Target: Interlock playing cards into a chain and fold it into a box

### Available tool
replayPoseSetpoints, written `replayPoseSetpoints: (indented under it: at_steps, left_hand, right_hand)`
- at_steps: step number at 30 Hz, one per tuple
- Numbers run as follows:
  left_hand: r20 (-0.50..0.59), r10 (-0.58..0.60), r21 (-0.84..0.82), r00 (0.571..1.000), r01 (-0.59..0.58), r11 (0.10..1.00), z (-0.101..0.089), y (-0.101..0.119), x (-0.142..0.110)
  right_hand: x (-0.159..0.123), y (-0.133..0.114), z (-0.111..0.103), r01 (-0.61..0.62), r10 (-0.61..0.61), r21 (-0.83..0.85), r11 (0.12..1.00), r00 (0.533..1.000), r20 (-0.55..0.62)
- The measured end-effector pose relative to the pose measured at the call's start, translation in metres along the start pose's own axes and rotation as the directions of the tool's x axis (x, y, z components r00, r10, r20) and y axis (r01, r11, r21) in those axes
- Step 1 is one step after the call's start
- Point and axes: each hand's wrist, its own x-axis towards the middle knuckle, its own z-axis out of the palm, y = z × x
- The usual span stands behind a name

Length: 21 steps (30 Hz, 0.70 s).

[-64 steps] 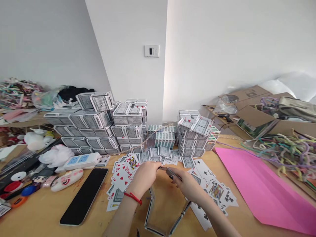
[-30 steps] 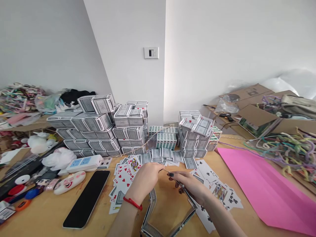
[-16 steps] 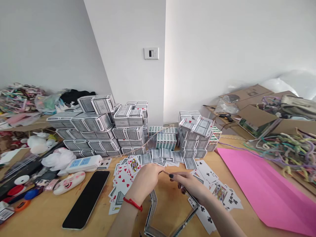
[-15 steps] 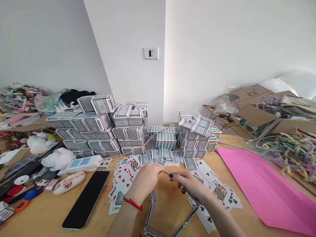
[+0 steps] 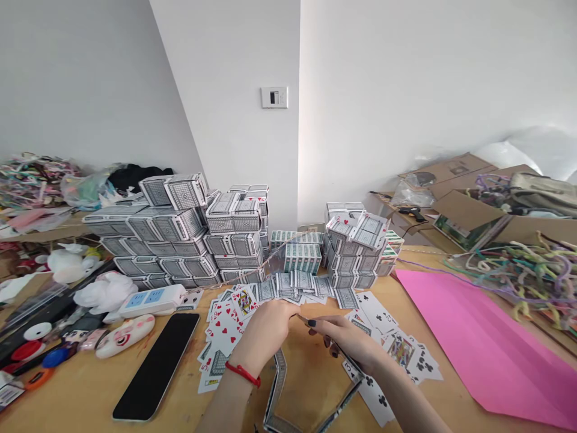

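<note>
A narrow strip of folded playing cards (image 5: 280, 376), bent at several corners, makes a loop below my hands, above the wooden table (image 5: 315, 385). My left hand (image 5: 269, 334), with a red cord at the wrist, is closed near the loop's far left end; its fingertips are mostly hidden behind the hand. My right hand (image 5: 345, 337) is closed on the right part of the strip, with thumb and fingers bent round it. Between the hands a thin edge shows, and both hold it. Loose hearts cards (image 5: 224, 325) lie to the left, clubs cards (image 5: 376, 313) to the right.
Card-built blocks are stacked at the back left (image 5: 164, 228) and back right (image 5: 354, 264). A phone (image 5: 157, 367), a power strip (image 5: 151, 300) and small toys lie on the left. Pink paper (image 5: 478, 349) lies on the right, near a pile of fuzzy stems (image 5: 523, 276).
Over two seconds my right hand has changed its grip on the strip, with the thumb now stretched toward my left hand. In the last half second the hands have hardly moved.
</note>
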Motion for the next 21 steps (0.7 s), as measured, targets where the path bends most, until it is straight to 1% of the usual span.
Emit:
replayPoseSetpoints:
  at_steps: [3, 6, 9, 15, 21]
  left_hand:
    - [0.001, 0.0, 0.014, 1.0, 0.0, 1.0, 0.0003, 0.0008, -0.0007]
    - [-0.01, -0.002, 0.038, 1.0, 0.002, 0.999, 0.003, 0.0012, -0.0001]
    - [-0.012, -0.013, 0.06, 1.0, 0.013, 0.998, 0.0068, 0.0013, 0.0013]
    - [-0.01, 0.0, 0.083, 1.0, 0.001, 0.997, 0.0091, 0.002, 0.0016]
    - [-0.018, 0.027, 0.078, 0.999, -0.026, 0.997, 0.0063, 0.0053, 0.0002]
  right_hand:
    - [-0.0005, -0.0011, 0.0018, -0.013, 0.013, 0.0, 1.0, 1.0, -0.015]
    - [0.0009, -0.0014, 0.0034, -0.047, 0.046, -0.042, 0.998, 0.998, -0.039]
    - [0.0034, -0.0002, 0.0041, -0.052, 0.05, -0.064, 0.997, 0.998, -0.034]
    - [0.004, -0.001, 0.0041, -0.063, 0.062, -0.058, 0.996, 0.998, -0.03]
    - [0.0052, -0.001, 0.0047, -0.058, 0.057, -0.008, 0.998, 0.996, -0.066]
